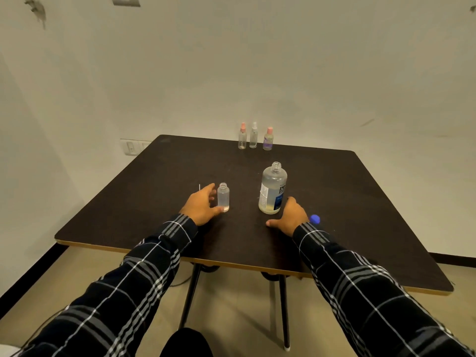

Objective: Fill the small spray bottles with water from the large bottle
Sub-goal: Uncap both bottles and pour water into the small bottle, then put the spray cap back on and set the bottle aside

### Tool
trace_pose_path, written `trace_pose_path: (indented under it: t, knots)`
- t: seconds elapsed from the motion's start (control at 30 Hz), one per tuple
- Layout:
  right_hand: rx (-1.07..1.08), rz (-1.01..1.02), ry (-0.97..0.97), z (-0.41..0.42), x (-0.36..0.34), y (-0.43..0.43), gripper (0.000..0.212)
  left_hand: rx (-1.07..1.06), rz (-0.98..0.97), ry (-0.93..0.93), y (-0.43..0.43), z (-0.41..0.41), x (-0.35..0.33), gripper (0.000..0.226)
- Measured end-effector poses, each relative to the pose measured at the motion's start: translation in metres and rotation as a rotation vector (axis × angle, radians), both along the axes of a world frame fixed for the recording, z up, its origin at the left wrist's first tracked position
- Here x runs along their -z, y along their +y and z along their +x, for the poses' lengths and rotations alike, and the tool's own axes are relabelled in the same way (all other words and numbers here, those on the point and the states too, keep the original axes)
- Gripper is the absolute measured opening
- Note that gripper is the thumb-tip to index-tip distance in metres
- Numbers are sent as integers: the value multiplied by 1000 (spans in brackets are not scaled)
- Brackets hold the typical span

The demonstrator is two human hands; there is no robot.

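A small clear spray bottle [223, 197], uncapped and holding a little liquid at the bottom, stands upright near the table's middle. My left hand [202, 206] curls beside it on the left, fingers apart, thumb tip touching its base. The large clear bottle [272, 189] with a white and blue label stands uncapped to the right, partly filled. My right hand [289, 215] rests on the table just right of its base, fingers spread and holding nothing. A blue cap [314, 219] lies behind my right wrist. A thin white tube [199, 187] pokes up behind my left hand.
Three small capped spray bottles [253, 136] stand in a row at the far edge of the dark table [154, 202]. Walls close off the far and left sides. The table's front edge is near my forearms, with floor and table legs below.
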State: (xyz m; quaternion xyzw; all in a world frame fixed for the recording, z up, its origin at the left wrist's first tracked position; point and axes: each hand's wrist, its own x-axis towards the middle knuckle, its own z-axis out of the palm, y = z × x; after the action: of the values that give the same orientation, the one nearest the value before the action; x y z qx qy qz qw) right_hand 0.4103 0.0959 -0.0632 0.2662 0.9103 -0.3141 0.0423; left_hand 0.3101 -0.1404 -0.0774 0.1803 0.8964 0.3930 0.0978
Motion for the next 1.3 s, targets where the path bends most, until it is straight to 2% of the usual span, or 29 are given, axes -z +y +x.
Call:
trace_pose_path:
  t: [0.1,0.13,0.2,0.27,0.33,0.4,0.5,0.57,0.67,0.8,0.9,1.0,1.3]
  knots:
    - [5,78,-80,0,-1,-1,82,-100,78,161,-19,-2,4,58]
    - [4,99,-95,0,-1,-1,81,-150,50,232,-24,-5,7,50]
    - [-16,178,-108,4,3,-4,78,-174,-160,283,-30,-8,11,42]
    - [-66,302,-98,10,13,-8,77,-146,-409,237,-31,-7,12,50]
    - [-110,405,-70,19,24,-14,76,-163,-481,258,-30,-6,10,51]
    - [-136,476,-50,25,32,-16,73,-192,-467,296,-28,-8,11,39]
    - [-142,497,-66,27,36,-17,70,-238,-421,275,-28,-12,11,16]
    - [-146,482,-80,27,37,-16,70,-272,-392,247,-28,-12,9,11]
    - [-151,479,-89,27,36,-16,69,-310,-275,222,-30,-12,6,15]
    - [-147,511,-113,25,37,-18,67,-363,105,436,-34,-15,-11,20]
    - [-146,513,-119,24,38,-18,68,-260,320,513,-38,-16,-35,28]
    - [-148,513,-131,24,38,-18,68,-142,477,469,-43,-12,-53,40]
    - [-148,505,-143,24,38,-17,68,-10,535,428,-27,-2,-56,40]
